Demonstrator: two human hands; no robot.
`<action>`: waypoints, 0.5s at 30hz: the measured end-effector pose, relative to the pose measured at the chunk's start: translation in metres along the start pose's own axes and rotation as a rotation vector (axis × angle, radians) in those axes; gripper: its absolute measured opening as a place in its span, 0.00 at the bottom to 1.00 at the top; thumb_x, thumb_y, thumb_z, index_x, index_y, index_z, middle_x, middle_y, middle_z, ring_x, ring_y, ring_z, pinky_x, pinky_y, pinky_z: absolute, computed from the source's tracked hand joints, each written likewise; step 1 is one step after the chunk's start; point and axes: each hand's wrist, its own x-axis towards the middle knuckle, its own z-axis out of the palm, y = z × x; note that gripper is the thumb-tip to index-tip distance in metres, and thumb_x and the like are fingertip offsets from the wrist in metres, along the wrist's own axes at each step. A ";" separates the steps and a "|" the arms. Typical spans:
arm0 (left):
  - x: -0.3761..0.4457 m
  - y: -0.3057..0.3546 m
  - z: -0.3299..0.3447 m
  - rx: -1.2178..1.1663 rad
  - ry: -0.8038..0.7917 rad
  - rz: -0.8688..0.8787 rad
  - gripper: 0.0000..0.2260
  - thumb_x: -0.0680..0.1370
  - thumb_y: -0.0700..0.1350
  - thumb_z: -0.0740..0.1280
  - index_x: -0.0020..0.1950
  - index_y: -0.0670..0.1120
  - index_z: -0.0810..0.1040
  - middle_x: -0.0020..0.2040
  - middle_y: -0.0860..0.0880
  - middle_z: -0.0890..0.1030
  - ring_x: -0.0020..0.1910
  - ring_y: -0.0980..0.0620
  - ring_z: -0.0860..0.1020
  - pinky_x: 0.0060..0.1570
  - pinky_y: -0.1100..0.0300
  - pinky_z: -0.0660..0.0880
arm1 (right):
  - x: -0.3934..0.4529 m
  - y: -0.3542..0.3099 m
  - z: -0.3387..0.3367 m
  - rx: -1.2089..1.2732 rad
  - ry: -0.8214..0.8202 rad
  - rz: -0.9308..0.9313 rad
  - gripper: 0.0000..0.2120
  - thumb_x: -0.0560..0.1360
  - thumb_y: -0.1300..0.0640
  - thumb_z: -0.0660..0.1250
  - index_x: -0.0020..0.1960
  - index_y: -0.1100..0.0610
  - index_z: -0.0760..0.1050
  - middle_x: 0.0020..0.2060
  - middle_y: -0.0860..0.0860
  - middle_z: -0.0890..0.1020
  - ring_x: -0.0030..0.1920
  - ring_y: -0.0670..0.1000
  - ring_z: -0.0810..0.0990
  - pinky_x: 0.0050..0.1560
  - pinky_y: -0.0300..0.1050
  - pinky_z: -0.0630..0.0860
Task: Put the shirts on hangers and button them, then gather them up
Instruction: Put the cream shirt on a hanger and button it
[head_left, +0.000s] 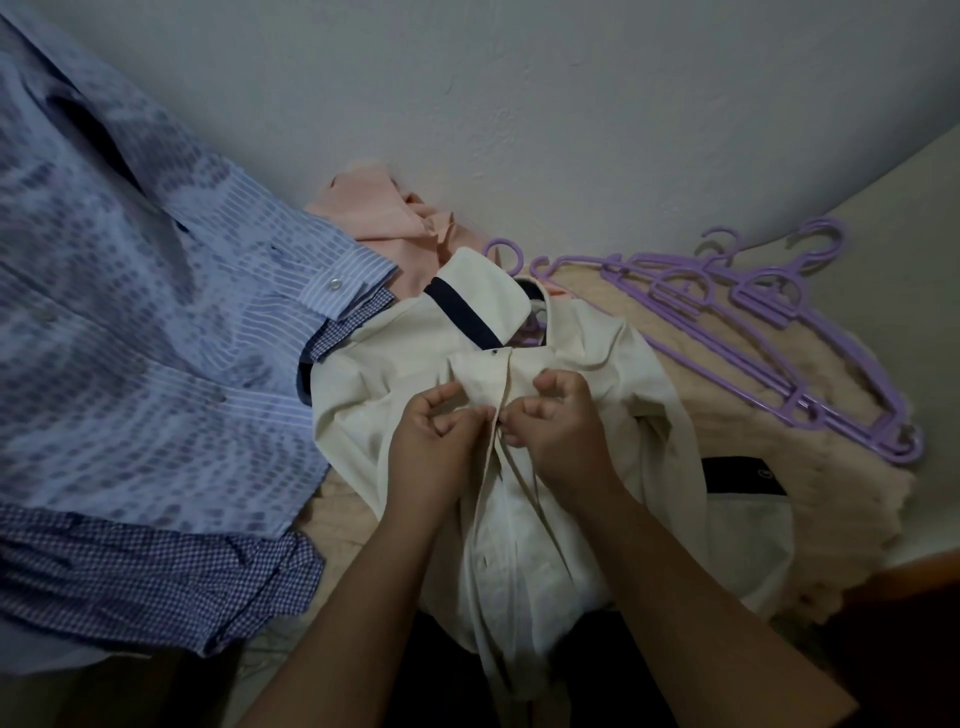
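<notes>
A cream shirt (613, 364) with a dark navy collar band lies front-up in the middle, on a purple hanger whose hook (503, 250) sticks out above the collar. Its top button is fastened. My left hand (436, 436) pinches the left placket edge. My right hand (558, 421) pinches the right placket edge just beside it, at the second button. A blue striped and patterned shirt (130, 322) lies spread at the left. A crumpled pink shirt (395, 213) sits behind the cream one by the wall.
Several spare purple hangers (769, 312) lie stacked at the right on a beige fluffy cover (737, 410). A grey-white wall (519, 104) runs close behind. A dark label patch (737, 475) shows on the cream shirt's right side.
</notes>
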 end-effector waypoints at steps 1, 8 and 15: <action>0.000 0.000 -0.001 -0.035 -0.004 -0.021 0.13 0.76 0.39 0.69 0.59 0.45 0.73 0.40 0.49 0.85 0.40 0.58 0.83 0.41 0.70 0.77 | -0.001 0.000 0.000 -0.004 -0.004 -0.011 0.15 0.72 0.69 0.65 0.47 0.52 0.65 0.35 0.55 0.79 0.36 0.51 0.78 0.46 0.50 0.77; 0.001 -0.004 0.000 -0.032 -0.041 0.007 0.17 0.73 0.33 0.70 0.59 0.43 0.72 0.41 0.41 0.81 0.41 0.53 0.80 0.43 0.70 0.76 | -0.010 0.000 -0.001 -0.065 0.005 -0.054 0.13 0.72 0.70 0.65 0.41 0.52 0.73 0.35 0.52 0.79 0.39 0.53 0.79 0.49 0.54 0.78; 0.002 -0.011 -0.001 0.001 -0.114 0.059 0.18 0.73 0.29 0.69 0.60 0.38 0.70 0.37 0.45 0.80 0.34 0.59 0.80 0.39 0.68 0.77 | -0.013 -0.003 -0.002 -0.095 -0.034 0.025 0.07 0.73 0.62 0.69 0.48 0.55 0.83 0.36 0.44 0.83 0.36 0.38 0.80 0.46 0.35 0.78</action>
